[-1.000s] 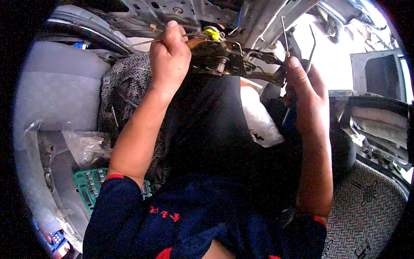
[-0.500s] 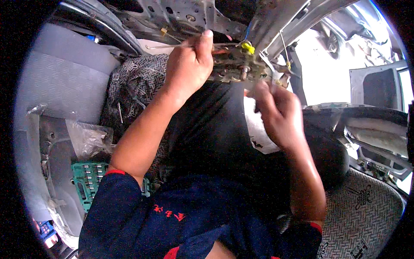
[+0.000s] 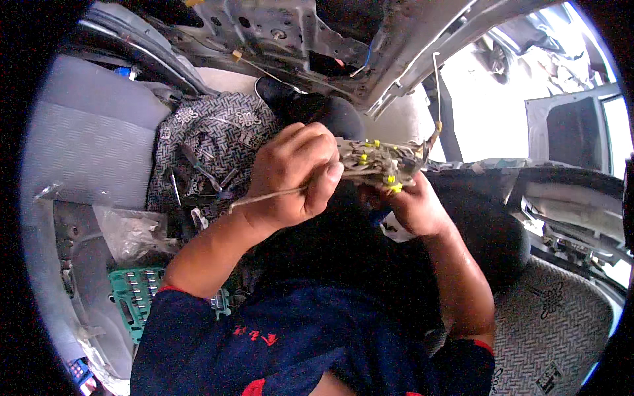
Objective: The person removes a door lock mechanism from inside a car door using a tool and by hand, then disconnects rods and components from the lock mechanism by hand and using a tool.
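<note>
Over my lap I hold a car door latch assembly (image 3: 380,162), a greasy metal mechanism with bright yellow clips. My left hand (image 3: 294,175) is closed around its left end, the fingers curled over it. A thin metal rod (image 3: 267,197) sticks out to the left below that hand. My right hand (image 3: 413,208) grips the latch from below at its right end; its fingertips are partly hidden. Another rod (image 3: 438,89) rises from the right end of the latch beside the door frame. Beneath my right hand are a small dark blue object and a white patch (image 3: 396,230).
Ahead stands a bare metal door panel (image 3: 277,33) with holes and a loose rod (image 3: 267,71). Tools (image 3: 201,165) lie on patterned fabric at the left. A green socket set case (image 3: 135,297) and a clear plastic bag (image 3: 135,234) are by my left elbow. A patterned seat (image 3: 555,330) is right.
The latch assembly has come down and toward me, away from the door panel, and has turned. My left hand has lowered with it; my right hand has shifted underneath its right end.
</note>
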`<action>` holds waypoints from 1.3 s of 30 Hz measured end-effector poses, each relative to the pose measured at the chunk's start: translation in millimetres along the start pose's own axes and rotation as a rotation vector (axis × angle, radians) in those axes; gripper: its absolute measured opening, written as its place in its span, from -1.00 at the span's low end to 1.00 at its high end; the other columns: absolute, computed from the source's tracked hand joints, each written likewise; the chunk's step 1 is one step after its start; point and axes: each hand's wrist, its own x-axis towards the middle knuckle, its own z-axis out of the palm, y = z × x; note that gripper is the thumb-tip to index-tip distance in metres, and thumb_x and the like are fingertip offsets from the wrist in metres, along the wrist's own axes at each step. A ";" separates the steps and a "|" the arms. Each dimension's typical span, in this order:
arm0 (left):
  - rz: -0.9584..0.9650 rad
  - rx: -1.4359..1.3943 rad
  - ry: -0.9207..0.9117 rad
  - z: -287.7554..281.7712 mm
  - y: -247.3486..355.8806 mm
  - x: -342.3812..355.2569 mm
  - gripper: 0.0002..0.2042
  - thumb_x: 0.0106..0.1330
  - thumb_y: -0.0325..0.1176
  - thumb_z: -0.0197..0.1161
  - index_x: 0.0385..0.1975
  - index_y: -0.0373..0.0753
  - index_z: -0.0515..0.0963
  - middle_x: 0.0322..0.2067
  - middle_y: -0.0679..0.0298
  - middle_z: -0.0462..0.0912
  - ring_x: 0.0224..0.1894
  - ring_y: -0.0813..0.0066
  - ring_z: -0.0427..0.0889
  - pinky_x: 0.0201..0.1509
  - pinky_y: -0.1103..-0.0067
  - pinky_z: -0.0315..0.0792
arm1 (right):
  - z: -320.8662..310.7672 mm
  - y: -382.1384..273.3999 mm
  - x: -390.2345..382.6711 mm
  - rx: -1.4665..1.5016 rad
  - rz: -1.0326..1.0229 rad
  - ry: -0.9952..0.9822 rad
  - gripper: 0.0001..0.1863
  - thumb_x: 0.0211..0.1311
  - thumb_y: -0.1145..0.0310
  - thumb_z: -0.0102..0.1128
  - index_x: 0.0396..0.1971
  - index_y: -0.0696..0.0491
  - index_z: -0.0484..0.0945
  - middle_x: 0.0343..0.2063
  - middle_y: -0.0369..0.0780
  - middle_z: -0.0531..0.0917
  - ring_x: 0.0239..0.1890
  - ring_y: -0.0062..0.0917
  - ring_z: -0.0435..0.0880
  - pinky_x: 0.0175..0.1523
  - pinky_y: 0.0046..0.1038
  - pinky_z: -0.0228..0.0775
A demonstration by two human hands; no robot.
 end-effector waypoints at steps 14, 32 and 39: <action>0.006 0.069 0.060 12.9 -3.3 -35.1 -0.70 0.41 -0.12 0.02 -0.44 -0.22 0.41 -0.37 0.11 0.51 -0.37 0.14 0.48 -0.26 0.32 0.42 | 22.8 -2.9 -5.8 -0.321 -0.242 0.242 -0.83 -0.01 0.65 0.13 -0.44 0.14 0.67 -0.50 -0.18 0.71 -0.47 -0.58 0.65 -0.25 -0.42 0.51; 0.069 0.033 0.092 18.4 -14.3 -52.6 -0.74 0.38 -0.12 0.08 -0.38 -0.20 0.45 -0.35 0.15 0.54 -0.36 0.18 0.54 -0.27 0.33 0.45 | 13.7 9.9 -16.1 -0.538 -0.172 0.125 -0.68 0.13 0.64 0.21 -0.06 0.22 0.60 -0.13 -0.17 0.73 -0.08 -0.46 0.69 0.09 -0.37 0.52; 0.065 -0.025 0.130 19.6 -21.2 -58.9 -0.66 0.45 -0.05 0.02 -0.43 -0.19 0.45 -0.39 0.17 0.57 -0.36 0.18 0.57 -0.32 0.33 0.47 | 11.9 23.6 -19.9 -0.429 -0.231 0.205 -0.80 0.01 0.42 0.44 -0.33 0.11 0.66 -0.42 -0.12 0.72 -0.39 -0.38 0.73 -0.20 -0.38 0.56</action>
